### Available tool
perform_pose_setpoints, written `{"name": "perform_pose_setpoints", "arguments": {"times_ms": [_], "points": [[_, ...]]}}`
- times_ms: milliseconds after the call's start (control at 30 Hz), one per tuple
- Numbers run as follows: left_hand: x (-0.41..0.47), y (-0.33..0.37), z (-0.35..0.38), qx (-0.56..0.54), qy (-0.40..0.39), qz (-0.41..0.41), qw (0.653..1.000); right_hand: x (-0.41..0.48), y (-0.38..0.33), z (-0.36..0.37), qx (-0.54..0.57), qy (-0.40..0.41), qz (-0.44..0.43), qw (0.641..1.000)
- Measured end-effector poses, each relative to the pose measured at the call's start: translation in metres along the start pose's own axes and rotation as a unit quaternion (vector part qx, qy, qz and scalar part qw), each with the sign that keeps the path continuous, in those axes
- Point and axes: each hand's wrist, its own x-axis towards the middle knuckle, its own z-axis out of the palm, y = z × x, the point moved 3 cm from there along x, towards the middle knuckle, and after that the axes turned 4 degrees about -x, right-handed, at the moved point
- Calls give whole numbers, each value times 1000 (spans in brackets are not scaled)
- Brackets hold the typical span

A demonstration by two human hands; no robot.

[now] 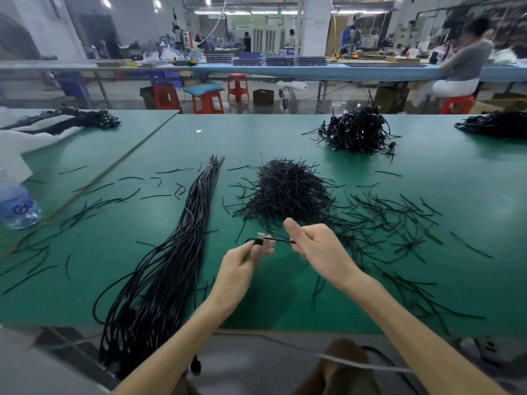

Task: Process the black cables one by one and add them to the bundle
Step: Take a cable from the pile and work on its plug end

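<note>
In the head view, above the green table (285,303), the left hand (245,260) pinched the plug end of a black cable (278,239) while the right hand (319,246) pinched its other end, just in front of the loose tie pile (288,192), with the long bundle (171,252) lying to the left.

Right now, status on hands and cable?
Left hand and right hand both pinch one black cable. Bundle lies left. Nothing blocking.
</note>
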Motion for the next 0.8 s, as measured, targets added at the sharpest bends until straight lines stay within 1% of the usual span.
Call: {"name": "perform_pose_setpoints", "arguments": {"times_ms": [33, 67, 100, 167, 233, 267, 300, 333, 400, 433, 467, 533, 567, 600, 633, 667, 700, 733, 767, 800], "points": [[-1, 1, 5, -77, 13, -15, 997, -3, -1, 6, 35, 9, 3, 999], [0, 3, 12, -164, 14, -40, 986, -6, -1, 13, 63, 16, 5, 998], [1, 7, 19, -268, 7, -75, 960, -8, -1, 20, 74, 19, 2, 997], [7, 20, 27, -438, -9, -133, 889, -13, 1, 36, 59, 17, -8, 998], [10, 36, 23, -542, -9, -158, 825, -18, 6, 45, 34, 8, -11, 999], [11, 44, 19, -570, -13, -162, 805, -20, 9, 46, 14, 5, -12, 1000], [12, 50, 14, -576, -17, -157, 802, -21, 13, 45, -13, 3, -15, 1000], [11, 54, 10, -554, -22, -143, 820, -21, 16, 42, -39, 5, -22, 999], [6, 57, 1, -450, -43, -102, 886, -18, 21, 32, -82, 13, -42, 996], [3, 56, -1, -392, -59, -84, 914, -15, 23, 26, -107, 11, -53, 993], [0, 55, -1, -339, -77, -72, 935, -12, 24, 21, -132, 4, -62, 989], [-5, 53, 0, -235, -123, -56, 963, -8, 27, 12, -171, -18, -65, 983], [-8, 51, 1, -165, -150, -40, 974, -6, 29, 7, -182, -22, -59, 981], [-12, 49, 3, -70, -180, -12, 981, -5, 32, 1, -186, -18, -48, 981], [-15, 45, 5, 45, -205, 16, 978, -4, 35, -6, -177, -4, -33, 984], [-18, 38, 7, 151, -221, 37, 963, -4, 37, -12, -153, 21, -14, 988], [-20, 32, 8, 216, -222, 47, 950, -4, 38, -16, -118, 46, 3, 992], [-21, 26, 10, 226, -209, 48, 950, -3, 36, -17, -85, 64, 14, 994], [-21, 23, 13, 200, -184, 46, 961, -3, 32, -14, -61, 73, 16, 995], [-20, 21, 16, 148, -149, 38, 977, -3, 25, -9, -43, 76, 13, 996]]}}
